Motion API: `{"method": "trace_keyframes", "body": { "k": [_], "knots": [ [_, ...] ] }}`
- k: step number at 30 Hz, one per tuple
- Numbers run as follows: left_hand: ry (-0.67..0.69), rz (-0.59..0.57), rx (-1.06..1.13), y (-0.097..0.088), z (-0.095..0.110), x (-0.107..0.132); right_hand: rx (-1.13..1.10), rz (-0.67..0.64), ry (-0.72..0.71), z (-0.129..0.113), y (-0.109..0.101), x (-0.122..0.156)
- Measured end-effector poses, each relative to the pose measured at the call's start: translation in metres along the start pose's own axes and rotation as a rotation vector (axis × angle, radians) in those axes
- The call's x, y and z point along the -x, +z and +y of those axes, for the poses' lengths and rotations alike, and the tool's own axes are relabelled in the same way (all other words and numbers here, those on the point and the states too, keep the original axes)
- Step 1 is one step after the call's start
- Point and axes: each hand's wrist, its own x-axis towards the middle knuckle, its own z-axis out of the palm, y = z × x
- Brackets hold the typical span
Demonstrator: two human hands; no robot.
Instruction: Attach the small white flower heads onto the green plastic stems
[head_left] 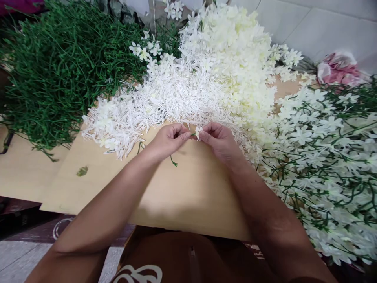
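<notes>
Both hands meet over the middle of the tan board point(188, 192). My left hand point(174, 137) is closed in a pinch on a green plastic stem point(174, 161), whose forked end hangs below the fingers. Between the fingertips sits a small white artificial flower point(198, 133), up against the stem's tip. My right hand point(219, 139) pinches this flower from the right side. Whether the stem passes through the flower is hidden by the fingers. Just beyond the hands lies a heap of thin white flower stamens point(171, 94).
Green stems point(64, 67) are piled at the far left. Loose pale yellow-white petals point(241, 59) form a mound at the back. Flowers on green stems point(330, 169) cover the right side. A pink and white plastic bag point(338, 70) rests by the tiled wall. A dry leaf scrap point(82, 171) lies at left.
</notes>
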Motion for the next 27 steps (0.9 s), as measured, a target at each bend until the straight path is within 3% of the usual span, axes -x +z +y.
{"method": "trace_keyframes", "body": {
  "k": [10, 27],
  "knots": [
    [-0.016, 0.044, 0.029, 0.0027, -0.0024, -0.0011, 0.070, -0.037, -0.027, 0.0018, 0.0035, -0.0027],
    [-0.047, -0.058, -0.028, 0.0005, -0.0005, -0.0048, 0.245, -0.022, -0.014, 0.0052, 0.0073, -0.0023]
  ]
}}
